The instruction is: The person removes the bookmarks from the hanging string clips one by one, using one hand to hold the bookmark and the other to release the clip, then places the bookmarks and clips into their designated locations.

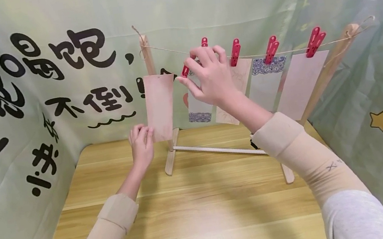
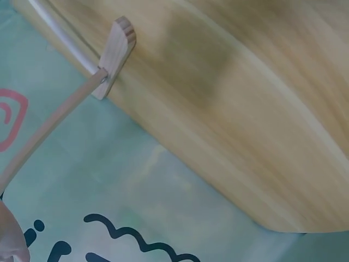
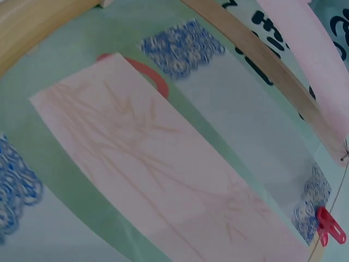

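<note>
My left hand (image 1: 141, 145) pinches a pale pink paper card (image 1: 161, 107) by its lower left edge. The card stands upright in front of the wooden post (image 1: 147, 55); its top is below the string. My right hand (image 1: 214, 75) is raised at the string, thumb and index finger about a red clothespin (image 1: 185, 71). Behind that hand hangs a white card with blue patterned ends (image 1: 200, 117), held by another red clothespin (image 3: 330, 225). Beside it hangs a pink card with a bamboo drawing (image 3: 147, 158). The right hand partly hides both cards.
Two more cards hang rightward, one blue-patterned (image 1: 268, 66), one plain (image 1: 302, 79), under red clothespins (image 1: 315, 41). The string (image 1: 338, 40) runs to the right post (image 1: 331, 66). A white rod (image 1: 219, 148) joins the feet on the wooden table (image 1: 190, 204). Printed cloth surrounds it.
</note>
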Available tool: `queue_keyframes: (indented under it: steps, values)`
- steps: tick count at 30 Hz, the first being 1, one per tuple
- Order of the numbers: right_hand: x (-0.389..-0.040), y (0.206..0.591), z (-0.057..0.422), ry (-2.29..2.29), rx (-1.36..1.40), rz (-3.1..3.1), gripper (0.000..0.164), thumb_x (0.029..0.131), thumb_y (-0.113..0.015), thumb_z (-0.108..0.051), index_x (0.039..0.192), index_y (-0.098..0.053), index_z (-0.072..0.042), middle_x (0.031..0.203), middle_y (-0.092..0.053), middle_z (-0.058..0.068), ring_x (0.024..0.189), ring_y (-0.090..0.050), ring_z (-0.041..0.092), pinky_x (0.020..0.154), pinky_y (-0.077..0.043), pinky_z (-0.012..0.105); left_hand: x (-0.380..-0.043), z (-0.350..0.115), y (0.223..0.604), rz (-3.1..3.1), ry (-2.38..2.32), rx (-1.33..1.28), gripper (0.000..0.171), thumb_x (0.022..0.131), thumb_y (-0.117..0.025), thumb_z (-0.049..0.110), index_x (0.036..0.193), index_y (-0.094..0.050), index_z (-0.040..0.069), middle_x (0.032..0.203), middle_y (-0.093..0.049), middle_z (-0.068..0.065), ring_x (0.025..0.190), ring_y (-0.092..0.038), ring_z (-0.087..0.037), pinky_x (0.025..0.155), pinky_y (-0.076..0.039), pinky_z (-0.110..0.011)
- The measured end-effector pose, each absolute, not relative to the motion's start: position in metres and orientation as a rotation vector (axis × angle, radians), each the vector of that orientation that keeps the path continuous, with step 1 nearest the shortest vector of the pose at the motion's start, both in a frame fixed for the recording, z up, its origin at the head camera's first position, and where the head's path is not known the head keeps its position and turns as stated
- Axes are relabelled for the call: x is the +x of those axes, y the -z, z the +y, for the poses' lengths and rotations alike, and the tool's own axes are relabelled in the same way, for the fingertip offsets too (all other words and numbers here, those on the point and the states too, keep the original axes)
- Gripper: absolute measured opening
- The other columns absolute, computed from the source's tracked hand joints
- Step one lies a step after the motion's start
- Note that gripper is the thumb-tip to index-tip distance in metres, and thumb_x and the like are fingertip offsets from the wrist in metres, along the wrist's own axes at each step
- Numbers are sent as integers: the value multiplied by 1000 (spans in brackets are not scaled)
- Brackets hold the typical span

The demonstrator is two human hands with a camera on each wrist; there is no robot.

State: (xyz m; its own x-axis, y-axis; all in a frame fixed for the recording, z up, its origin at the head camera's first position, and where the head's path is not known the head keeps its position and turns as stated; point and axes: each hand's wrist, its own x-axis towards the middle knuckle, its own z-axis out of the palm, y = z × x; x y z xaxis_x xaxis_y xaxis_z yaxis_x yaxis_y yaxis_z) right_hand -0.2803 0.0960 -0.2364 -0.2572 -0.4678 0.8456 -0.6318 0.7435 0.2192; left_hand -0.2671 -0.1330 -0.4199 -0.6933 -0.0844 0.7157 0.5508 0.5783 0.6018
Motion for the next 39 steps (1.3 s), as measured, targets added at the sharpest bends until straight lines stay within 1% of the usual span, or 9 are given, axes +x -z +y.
queue_keyframes:
  steps: [6,13,20,26,28,35,37,39]
  values:
    - [-277,256,97,-197,857,-1940,35,88,-48,-41,89,-55,-7,103,-51,12,98,-45,28,90,-26,47,-261,-136,427,-2120,1087,-361,15,90,-54,9,84,-58,-5,99,-51,-21,91,-42,-37,87,-27,-49]
    - [-275,285,98,-223,886,-1967,36,86,-47,-42,86,-54,-6,100,-52,11,94,-46,28,88,-27,48,-253,-139,435,-2131,1065,-345,16,89,-55,9,85,-59,-6,97,-52,-20,89,-41,-35,85,-26,-49]
    - [-269,312,99,-218,863,-2022,40,87,-44,-45,86,-55,-7,99,-53,11,92,-48,28,88,-29,47,-245,-144,447,-2132,1070,-335,18,90,-54,12,84,-59,-4,97,-51,-19,88,-41,-35,85,-26,-50]
    - [-264,331,101,-223,845,-2064,39,85,-48,-45,87,-56,-7,100,-53,11,92,-47,28,87,-29,47,-235,-151,460,-2145,1082,-316,19,90,-54,12,83,-58,-4,99,-52,-21,93,-42,-37,89,-25,-51]
    - [-263,337,102,-231,850,-2063,38,84,-49,-44,86,-55,-7,99,-52,11,92,-47,28,86,-29,47,-233,-153,465,-2145,1075,-310,18,90,-54,12,83,-58,-4,98,-52,-22,92,-42,-37,88,-25,-52]
    - [-262,358,103,-277,866,-2063,33,80,-57,-40,83,-53,-8,96,-52,10,88,-48,28,84,-30,48,-224,-161,480,-2156,1080,-280,19,91,-54,12,83,-57,-4,97,-52,-21,93,-42,-37,88,-25,-52]
    - [-260,364,104,-276,859,-2073,34,83,-53,-42,82,-52,-8,95,-52,10,88,-48,28,84,-30,48,-221,-162,484,-2160,1087,-267,19,91,-54,13,82,-57,-4,97,-52,-21,92,-42,-36,87,-25,-51]
    - [-258,371,104,-283,853,-2083,38,87,-46,-46,80,-51,-9,95,-51,9,88,-48,28,84,-30,48,-218,-163,488,-2167,1092,-255,20,92,-53,14,82,-57,-4,97,-52,-21,92,-42,-36,87,-24,-51]
